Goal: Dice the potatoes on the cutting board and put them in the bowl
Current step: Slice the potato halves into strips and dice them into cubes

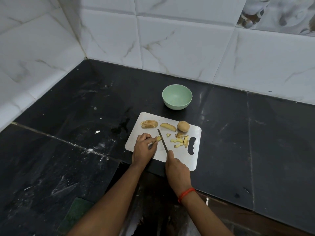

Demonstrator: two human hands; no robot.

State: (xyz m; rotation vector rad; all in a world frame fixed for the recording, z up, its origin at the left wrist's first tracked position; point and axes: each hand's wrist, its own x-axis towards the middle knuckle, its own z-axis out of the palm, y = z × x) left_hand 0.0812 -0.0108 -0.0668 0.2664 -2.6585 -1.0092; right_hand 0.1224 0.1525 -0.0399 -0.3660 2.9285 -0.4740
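Note:
A pale cutting board [172,119] lies on the black counter. My left hand [144,147] pins a small potato strip [158,138] to the board with curled fingers. My right hand [177,171] grips a knife [162,141] whose blade lies just right of that strip. At the back of the board lie a sliced potato half [149,124], a wedge [168,127] and a whole potato [183,126]. A heap of diced pieces [181,141] sits near the board's handle hole. Behind the board stands a green bowl [177,97]; nothing shows inside it.
White tiled walls [170,40] meet in a corner behind the black counter [76,116]. A green scouring pad [75,213] lies at the near left. Small white scraps [97,132] and wet marks dot the counter left of the board.

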